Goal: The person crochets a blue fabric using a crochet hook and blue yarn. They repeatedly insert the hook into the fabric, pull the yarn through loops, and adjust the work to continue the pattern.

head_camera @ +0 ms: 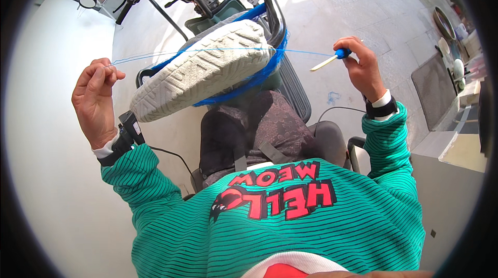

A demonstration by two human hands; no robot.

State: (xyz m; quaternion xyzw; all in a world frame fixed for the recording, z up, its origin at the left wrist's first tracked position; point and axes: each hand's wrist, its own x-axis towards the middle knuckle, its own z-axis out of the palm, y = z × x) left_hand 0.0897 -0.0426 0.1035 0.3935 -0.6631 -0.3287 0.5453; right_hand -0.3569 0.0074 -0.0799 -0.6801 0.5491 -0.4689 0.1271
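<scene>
My left hand (95, 99) is raised at the left, pinching a fine blue thread (218, 49) between thumb and fingertips. That thread stretches across to my right hand (362, 64), which grips a pale stick (323, 63) with blue thread wound into a small bundle (343, 53). Between the hands, a white textured cushion or pillow (210, 70) sits tilted above my knees. A thick blue skein (253, 83) loops around it and a dark curved tube frame (278, 21). What supports the cushion underneath is hidden.
Beyond the cushion stands an electric scooter (194, 2) with a round mirror (88, 1). A small blue thread tangle (333, 98) lies on the floor. To the right are a dark mesh panel (433, 89) and a pale cabinet (443, 177). Black cables run from both wrist devices.
</scene>
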